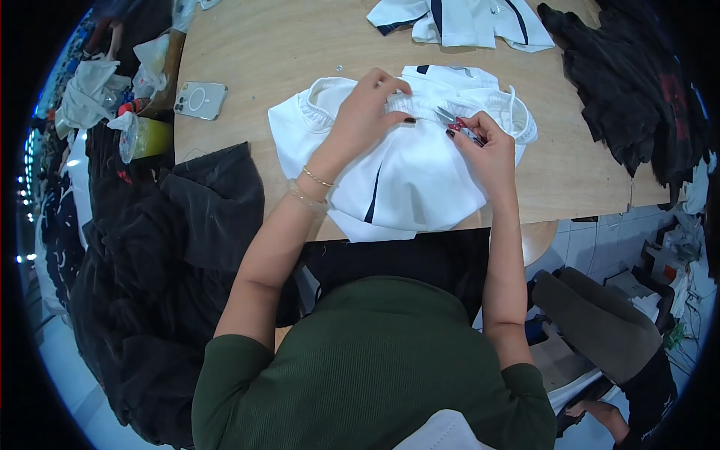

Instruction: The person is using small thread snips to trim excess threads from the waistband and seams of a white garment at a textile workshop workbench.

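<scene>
A white garment (420,176) with gathered elastic edges and a dark side stripe, apparently shorts, lies spread on the table in front of me. My left hand (366,112) rests on its gathered band, thumb and forefinger curved round the fabric. In my right hand (486,146) is a small pair of thread snips (457,124) with red and dark handles. Their metal blades point up and left, over the band, and the tips lie close to the cloth. I cannot tell whether they touch a thread.
Another white garment with dark stripes (465,22) lies at the table's far edge. Dark cloth is piled at the right (622,82) and hangs at the left (150,285). A phone (201,100) and a yellow-filled container (150,139) are on the left. A person sits at lower right.
</scene>
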The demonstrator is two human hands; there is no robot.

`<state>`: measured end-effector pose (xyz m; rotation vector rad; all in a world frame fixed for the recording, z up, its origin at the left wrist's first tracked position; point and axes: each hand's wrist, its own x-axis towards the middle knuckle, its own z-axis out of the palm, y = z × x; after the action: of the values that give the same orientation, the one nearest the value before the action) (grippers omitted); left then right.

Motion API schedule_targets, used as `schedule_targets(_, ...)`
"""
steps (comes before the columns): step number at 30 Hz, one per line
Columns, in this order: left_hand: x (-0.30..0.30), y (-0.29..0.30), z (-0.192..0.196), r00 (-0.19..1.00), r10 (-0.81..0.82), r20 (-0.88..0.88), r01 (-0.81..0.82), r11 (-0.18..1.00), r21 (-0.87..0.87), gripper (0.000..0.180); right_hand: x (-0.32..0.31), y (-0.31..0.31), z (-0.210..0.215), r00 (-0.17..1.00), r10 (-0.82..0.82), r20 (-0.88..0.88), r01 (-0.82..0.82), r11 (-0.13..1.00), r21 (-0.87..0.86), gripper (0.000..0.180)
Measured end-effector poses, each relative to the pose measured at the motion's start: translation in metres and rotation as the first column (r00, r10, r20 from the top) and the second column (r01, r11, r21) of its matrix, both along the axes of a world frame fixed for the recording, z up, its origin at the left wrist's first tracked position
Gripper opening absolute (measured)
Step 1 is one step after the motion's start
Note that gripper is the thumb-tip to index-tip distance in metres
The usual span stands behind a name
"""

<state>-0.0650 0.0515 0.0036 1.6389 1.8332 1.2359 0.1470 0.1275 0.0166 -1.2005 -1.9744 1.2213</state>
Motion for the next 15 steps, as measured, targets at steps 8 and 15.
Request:
schedule_targets(8,0.0075,0.0035,-0.0025,0.935,-0.028,-0.354,0.018,0.999,-0.029,0.014,-0.0009,0.0005,-0.0034,0.999,0.005,-0.033,-0.004,1.0,0.016,0.019)
schedule_targets(15,0.0132,0.0063,-0.004,0.918,0.012,-0.396,-0.024,0.999,-0.024,0.009,-0.0015,-0.0008,-0.0019,1.0,-0.004,-0.019,0.004,1.0,0.001,0.018)
